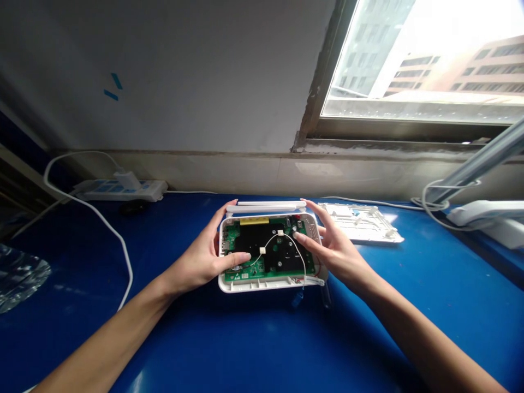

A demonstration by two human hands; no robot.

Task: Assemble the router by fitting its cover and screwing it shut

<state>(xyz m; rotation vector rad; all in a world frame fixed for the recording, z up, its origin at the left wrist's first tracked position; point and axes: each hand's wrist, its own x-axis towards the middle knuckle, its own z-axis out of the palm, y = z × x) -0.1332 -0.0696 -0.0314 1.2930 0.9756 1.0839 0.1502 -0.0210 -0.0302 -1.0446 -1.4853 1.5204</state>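
Between my two hands is an opened white router (241, 286), tilted so that its inside faces me. A green circuit board (256, 271) with a large black plate (249, 234) fills the casing, and a thin white wire (302, 256) loops across it. White antennas (266, 207) run along the far edge. My left hand (204, 248) grips the left side, thumb over the board. On the right side, my right hand (333, 243) holds the casing with its thumb near the board's upper right corner. A small blue connector (298, 298) hangs below the near edge.
Behind my right hand lies a white plastic cover (368, 226) on the blue table (262, 349). A power strip (123, 189) with a plugged-in white cable (102, 218) stands against the wall at left. Clear plastic (20, 275) lies far left; a lamp arm (478, 158) rises at right.
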